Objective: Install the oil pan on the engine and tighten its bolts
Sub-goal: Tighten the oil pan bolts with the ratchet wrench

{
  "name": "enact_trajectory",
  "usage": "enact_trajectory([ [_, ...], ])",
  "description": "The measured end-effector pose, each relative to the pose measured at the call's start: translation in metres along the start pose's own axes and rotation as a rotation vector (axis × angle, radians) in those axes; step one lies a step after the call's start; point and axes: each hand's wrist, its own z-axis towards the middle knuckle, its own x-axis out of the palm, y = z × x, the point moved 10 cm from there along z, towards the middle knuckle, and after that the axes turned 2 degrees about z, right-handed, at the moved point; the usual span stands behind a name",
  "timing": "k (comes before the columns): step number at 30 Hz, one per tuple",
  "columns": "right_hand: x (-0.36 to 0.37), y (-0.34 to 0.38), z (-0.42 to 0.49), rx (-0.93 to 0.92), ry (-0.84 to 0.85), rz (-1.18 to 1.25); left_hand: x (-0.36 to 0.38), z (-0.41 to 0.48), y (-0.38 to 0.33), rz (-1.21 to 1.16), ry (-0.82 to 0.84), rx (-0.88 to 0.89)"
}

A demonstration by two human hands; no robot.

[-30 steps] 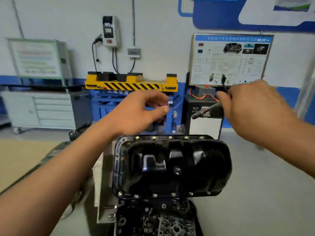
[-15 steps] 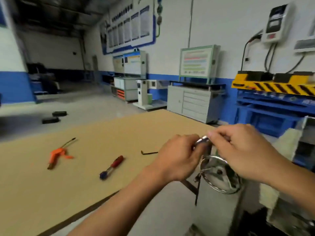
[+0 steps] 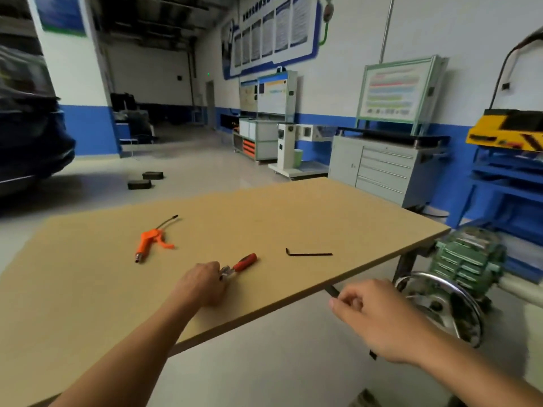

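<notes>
Red-handled tool [image 3: 244, 263] lies on the tan counter [image 3: 88, 304] near its front edge, its grip red with dark trim and its silver metal end pointing toward the person. To its left, an orange air blow gun [image 3: 151, 240] rests flat. The left hand [image 3: 202, 286] sits on the counter, its curled fingers [image 3: 216, 267] pinching the tool's metal end. Right of the tool lies a black hex key [image 3: 308, 254]. The right hand [image 3: 379, 315] hangs past the counter's edge, fingers clenched inward; I cannot tell whether they hold anything.
</notes>
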Motion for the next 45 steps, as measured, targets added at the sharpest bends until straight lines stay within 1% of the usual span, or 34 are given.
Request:
enact_trajectory([
  [3, -0.026, -0.005, -0.015, -0.002, -0.101, -0.069, 0.001, -0.009, -0.032, -0.008, 0.024, 0.083],
  [4, -0.038, -0.003, -0.022, -0.024, -0.158, -0.1, -0.004, -0.017, -0.049, -0.021, 0.011, 0.132],
  [6, -0.063, 0.007, -0.037, -0.106, -0.279, -0.208, -0.021, -0.044, -0.097, -0.099, -0.042, 0.289],
  [8, -0.079, 0.017, -0.057, -0.189, -0.335, -0.298, -0.047, -0.085, -0.156, -0.242, -0.089, 0.504],
  [10, -0.09, 0.019, -0.08, -0.207, -0.343, -0.348, -0.076, -0.139, -0.22, -0.379, -0.085, 0.781],
  [13, -0.11, 0.004, -0.128, -0.149, -0.324, -0.397, -0.11, -0.23, -0.301, -0.627, 0.076, 1.224],
  [14, -0.117, -0.008, -0.147, -0.107, -0.297, -0.368, -0.115, -0.255, -0.321, -0.692, 0.127, 1.327],
  [16, -0.13, -0.035, -0.188, 0.014, -0.258, -0.251, -0.116, -0.292, -0.356, -0.785, 0.19, 1.426],
  [18, -0.144, -0.059, -0.231, 0.143, -0.307, -0.218, -0.109, -0.32, -0.387, -0.889, 0.232, 1.466],
  [20, -0.152, -0.079, -0.274, 0.253, -0.409, -0.194, -0.099, -0.347, -0.412, -0.983, 0.253, 1.522],
  [22, -0.155, -0.1, -0.315, 0.353, -0.505, -0.111, -0.085, -0.371, -0.432, -1.036, 0.289, 1.569],
  [24, -0.159, -0.121, -0.351, 0.438, -0.606, 0.02, -0.07, -0.389, -0.45, -1.027, 0.301, 1.598],
  [27, -0.162, -0.148, -0.389, 0.54, -0.718, 0.231, -0.056, -0.405, -0.474, -0.94, 0.194, 1.584],
  [30, -0.161, -0.165, -0.396, 0.569, -0.754, 0.344, -0.05, -0.414, -0.498, -0.919, 0.137, 1.562],
  [33, -0.162, -0.19, -0.395, 0.615, -0.811, 0.488, -0.043, -0.409, -0.522, -0.917, 0.191, 1.505],
  [36, -0.158, -0.207, -0.385, 0.63, -0.843, 0.629, -0.038, -0.399, -0.534, -0.874, 0.186, 1.468],
  [39, -0.152, -0.214, -0.369, 0.577, -0.809, 0.67, -0.034, -0.392, -0.537, -0.859, 0.187, 1.454],
  [45, -0.14, -0.225, -0.362, 0.606, -0.787, 0.742, -0.024, -0.386, -0.535, -0.865, 0.257, 1.377],
])
